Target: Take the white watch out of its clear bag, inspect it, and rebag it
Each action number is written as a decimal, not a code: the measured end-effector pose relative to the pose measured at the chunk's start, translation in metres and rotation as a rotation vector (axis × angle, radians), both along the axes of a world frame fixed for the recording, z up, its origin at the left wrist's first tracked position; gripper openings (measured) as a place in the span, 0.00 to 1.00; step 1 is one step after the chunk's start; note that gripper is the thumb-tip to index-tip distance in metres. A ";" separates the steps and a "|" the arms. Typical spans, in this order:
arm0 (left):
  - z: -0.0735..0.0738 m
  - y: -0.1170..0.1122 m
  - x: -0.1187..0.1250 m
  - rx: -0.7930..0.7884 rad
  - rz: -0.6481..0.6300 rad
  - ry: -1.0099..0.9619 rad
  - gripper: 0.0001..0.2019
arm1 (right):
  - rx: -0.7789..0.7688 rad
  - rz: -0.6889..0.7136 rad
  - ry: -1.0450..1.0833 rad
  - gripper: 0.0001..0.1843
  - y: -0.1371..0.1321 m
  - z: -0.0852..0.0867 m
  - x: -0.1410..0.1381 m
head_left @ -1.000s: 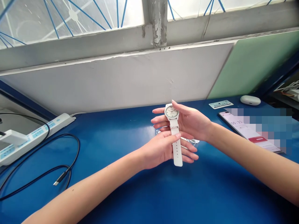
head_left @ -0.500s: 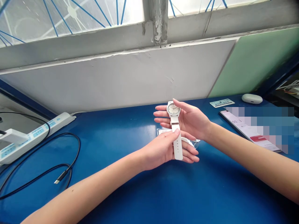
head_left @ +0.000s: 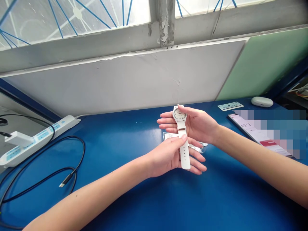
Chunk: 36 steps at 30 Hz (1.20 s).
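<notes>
A white wristwatch (head_left: 180, 114) with a round dial and a white strap is stretched out lengthwise between my hands, above the blue table. My right hand (head_left: 194, 123) supports the watch head at the far end, its thumb on the case edge and its fingers spread out beneath. The strap's holed end lies across my left hand (head_left: 172, 152), pinned under the thumb, with the other fingers extended below it. Beneath my hands lies a clear plastic packet (head_left: 169, 136) with something white in it, mostly hidden by them.
On the left lie a white power strip (head_left: 60, 126) with a plugged-in charger (head_left: 20, 140) and a looped black cable (head_left: 83, 150). To the right are a phone (head_left: 250, 126), a printed card (head_left: 230, 106) and a white earbud case (head_left: 262, 101). A pale wall panel (head_left: 120, 80) borders the table.
The strap's free end has dropped slightly, and the watch head tilts a little differently. Both hands keep their hold. The whole view has shifted slightly.
</notes>
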<state>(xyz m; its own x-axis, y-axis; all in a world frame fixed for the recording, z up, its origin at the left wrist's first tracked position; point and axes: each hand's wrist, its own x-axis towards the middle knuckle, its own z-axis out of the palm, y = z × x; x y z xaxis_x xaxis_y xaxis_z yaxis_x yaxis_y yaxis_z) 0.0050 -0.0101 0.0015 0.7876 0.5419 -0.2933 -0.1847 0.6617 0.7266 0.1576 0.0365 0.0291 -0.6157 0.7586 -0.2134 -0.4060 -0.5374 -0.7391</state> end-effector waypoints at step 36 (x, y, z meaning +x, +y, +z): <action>0.002 -0.002 0.003 -0.076 0.219 -0.006 0.16 | -0.053 -0.119 0.095 0.24 0.001 -0.003 0.001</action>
<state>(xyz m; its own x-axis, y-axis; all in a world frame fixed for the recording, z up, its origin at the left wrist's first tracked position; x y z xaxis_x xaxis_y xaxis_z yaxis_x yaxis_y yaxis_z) 0.0082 -0.0120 0.0036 0.6553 0.6767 -0.3356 -0.3338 0.6580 0.6750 0.1586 0.0378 0.0257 -0.5412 0.8166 -0.2006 -0.5359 -0.5187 -0.6662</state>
